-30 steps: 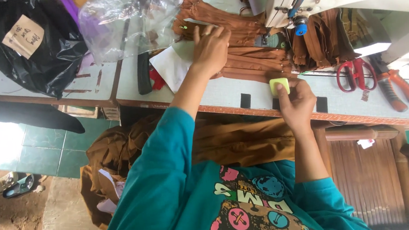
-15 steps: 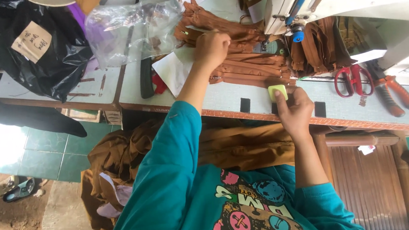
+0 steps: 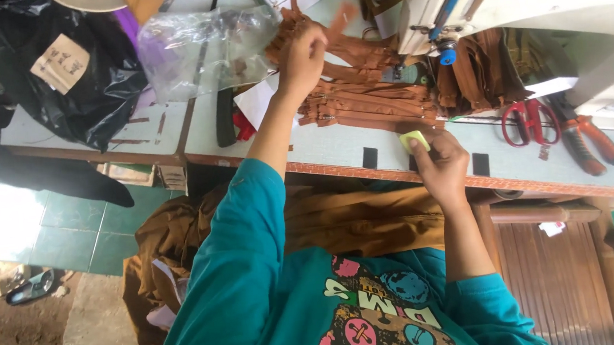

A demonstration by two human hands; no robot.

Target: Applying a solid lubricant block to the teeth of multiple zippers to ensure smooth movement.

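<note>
Left hand fingers: the left hand [image 3: 303, 57] is curled shut around a brown strip [image 3: 294, 22], pinching it up off the pile of brown fabric strips [image 3: 363, 99]; the strip's end blurs above the knuckles.
Right hand fingers: the right hand [image 3: 441, 163] pinches a small pale green chalk block [image 3: 414, 141] between thumb and fingertips, its tip touching the near edge of the pile.
Change since half a second ago: the left hand has risen off the pile and moved toward the far side of the table, taking the strip with it; the right hand has stayed at the table's near edge with the block.
Pile: lies on the pale work table [image 3: 334, 145], just beside the foot of the white sewing machine [image 3: 527, 2].
Clear plastic bag: the bag [image 3: 203, 53] sits crumpled just left of the raised hand; what is inside I cannot tell.
Black plastic bag: the black bag [image 3: 88, 80] lies at the table's left end with a paper tag on it.
Tools: red-handled scissors [image 3: 525, 120] and orange-handled pliers [image 3: 589, 144] lie to the right, well apart from both hands.
Below the table: brown cloth [image 3: 181, 241] heaped over the lap.
</note>
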